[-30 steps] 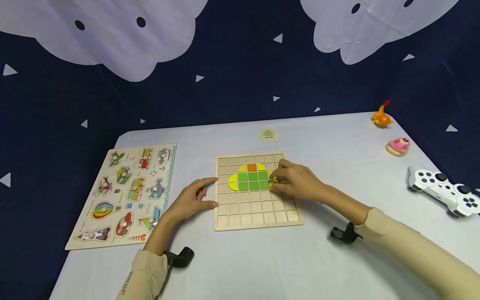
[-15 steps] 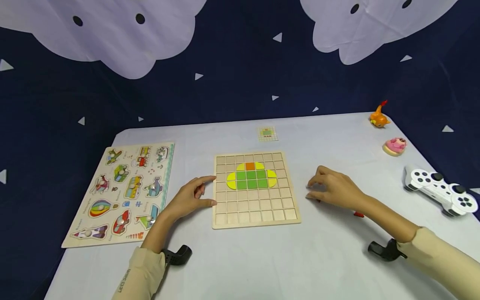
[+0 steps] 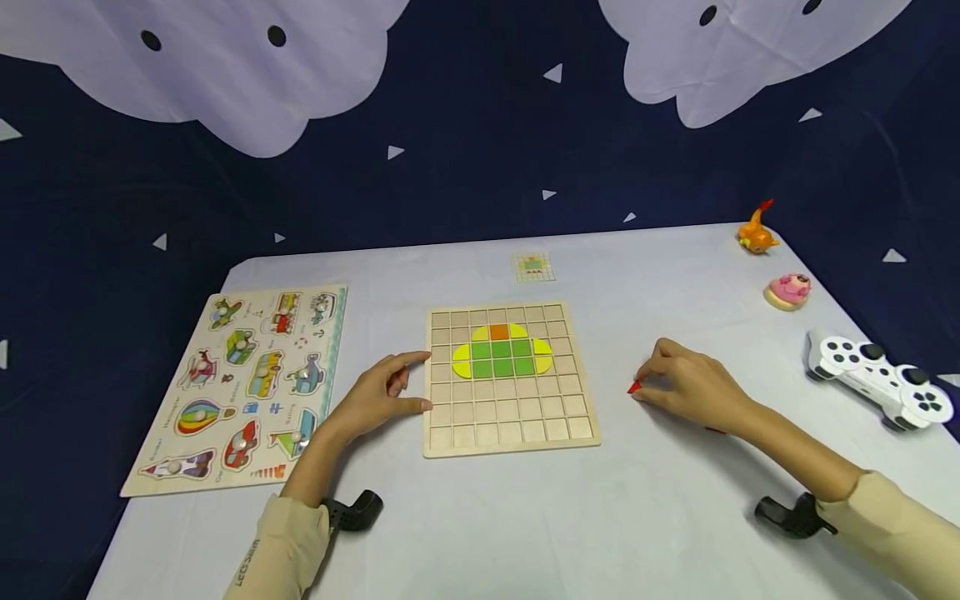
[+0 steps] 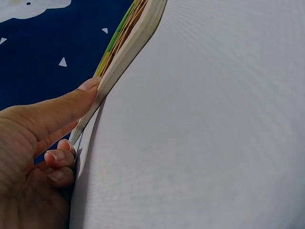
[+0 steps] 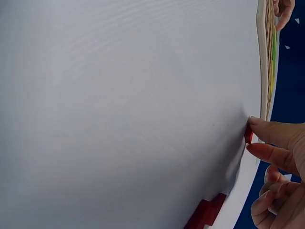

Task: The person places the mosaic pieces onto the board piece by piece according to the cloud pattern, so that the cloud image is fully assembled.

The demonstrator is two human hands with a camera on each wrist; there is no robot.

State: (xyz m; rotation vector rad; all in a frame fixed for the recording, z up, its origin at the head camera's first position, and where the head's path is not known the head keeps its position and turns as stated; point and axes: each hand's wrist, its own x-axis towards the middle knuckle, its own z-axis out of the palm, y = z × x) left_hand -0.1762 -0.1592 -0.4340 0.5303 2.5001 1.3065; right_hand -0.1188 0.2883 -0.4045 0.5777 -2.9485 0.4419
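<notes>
A wooden grid board point(image 3: 512, 433) lies in the middle of the table, holding green squares point(image 3: 502, 358), an orange square point(image 3: 498, 332) and yellow rounded pieces point(image 3: 462, 360). My left hand point(image 3: 375, 396) touches its left edge with thumb and index finger extended; the other fingers curl loosely. To the right of the board, my right hand point(image 3: 686, 383) pinches a small red triangle piece point(image 3: 633, 387) between thumb and finger, close to the cloth. In the right wrist view, more red pieces point(image 5: 206, 211) lie below that hand; the head view mostly hides them behind the wrist.
A pattern card point(image 3: 534, 267) lies behind the board. On the left is a vehicle peg puzzle point(image 3: 240, 383). Toward the right edge are an orange toy point(image 3: 757, 237), a pink toy point(image 3: 789, 292) and a white game controller point(image 3: 877, 379).
My right hand has left the yellow piece at the board's right side, moved right to the cloth, and now pinches a red triangle piece. My left hand stays at the board's edge.
</notes>
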